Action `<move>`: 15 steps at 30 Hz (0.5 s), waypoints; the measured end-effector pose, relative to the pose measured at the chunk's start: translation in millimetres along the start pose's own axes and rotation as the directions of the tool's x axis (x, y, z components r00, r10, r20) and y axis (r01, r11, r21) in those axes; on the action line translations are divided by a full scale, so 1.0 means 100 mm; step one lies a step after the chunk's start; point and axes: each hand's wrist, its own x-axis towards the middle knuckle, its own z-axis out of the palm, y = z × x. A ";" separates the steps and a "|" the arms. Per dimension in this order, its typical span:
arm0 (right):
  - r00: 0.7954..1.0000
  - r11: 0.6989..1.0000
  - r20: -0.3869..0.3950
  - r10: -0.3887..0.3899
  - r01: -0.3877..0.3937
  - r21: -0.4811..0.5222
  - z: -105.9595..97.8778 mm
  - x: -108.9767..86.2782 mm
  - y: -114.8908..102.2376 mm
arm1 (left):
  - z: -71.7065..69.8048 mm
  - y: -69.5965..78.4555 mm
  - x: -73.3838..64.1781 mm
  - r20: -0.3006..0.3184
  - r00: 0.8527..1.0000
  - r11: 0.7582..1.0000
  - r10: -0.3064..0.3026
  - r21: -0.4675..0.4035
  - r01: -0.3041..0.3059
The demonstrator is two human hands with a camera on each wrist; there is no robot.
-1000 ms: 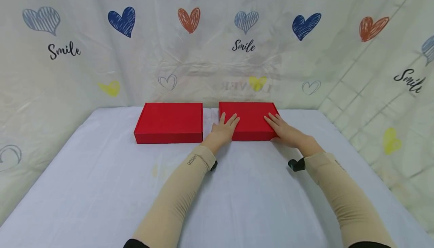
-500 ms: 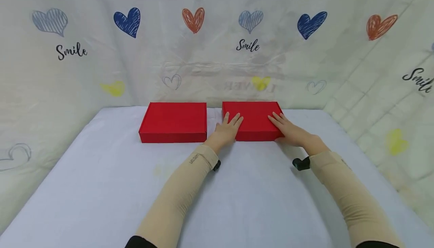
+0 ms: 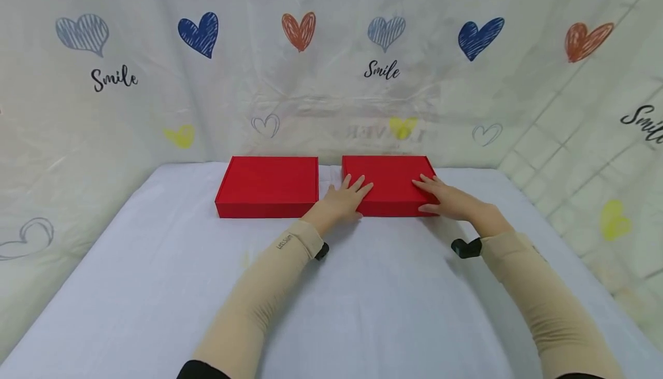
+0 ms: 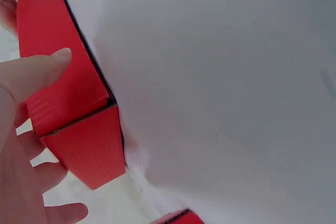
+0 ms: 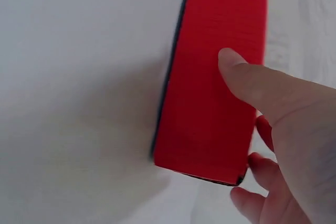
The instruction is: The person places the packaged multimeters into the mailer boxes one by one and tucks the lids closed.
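Two flat red boxes lie side by side at the back of the table. Both my hands are at the right-hand red box. My left hand spreads its fingers over that box's left front corner; in the left wrist view its thumb lies against the front face of the box. At the opposite front corner, my right hand reaches its fingers onto the top. Its thumb touches the box's front face in the right wrist view. The left-hand red box has no hand on it.
A white cloth covers the table. Behind it hangs a pale curtain printed with hearts and "Smile". A narrow gap separates the two boxes. Dark wrist cameras sit under the left cuff and right cuff.
The head view has shifted slightly, so everything sits a little further right. My right thumb has come up onto the box's front face, and my left wrist has swung a little left.
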 end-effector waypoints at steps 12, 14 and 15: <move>0.999 1.000 -0.038 0.001 0.000 0.018 -0.12 -0.11 -0.03 | -0.08 -0.29 -0.26 -0.072 0.997 1.000 0.017 0.006 -0.016; 0.998 1.000 -0.064 -0.012 0.013 0.018 -0.11 -0.13 -0.01 | -0.09 -0.35 -0.30 -0.104 0.995 1.000 0.005 0.000 -0.006; 0.997 1.000 -0.073 -0.014 0.015 0.018 -0.11 -0.13 0.00 | -0.10 -0.38 -0.32 -0.121 0.993 1.000 0.000 -0.007 0.000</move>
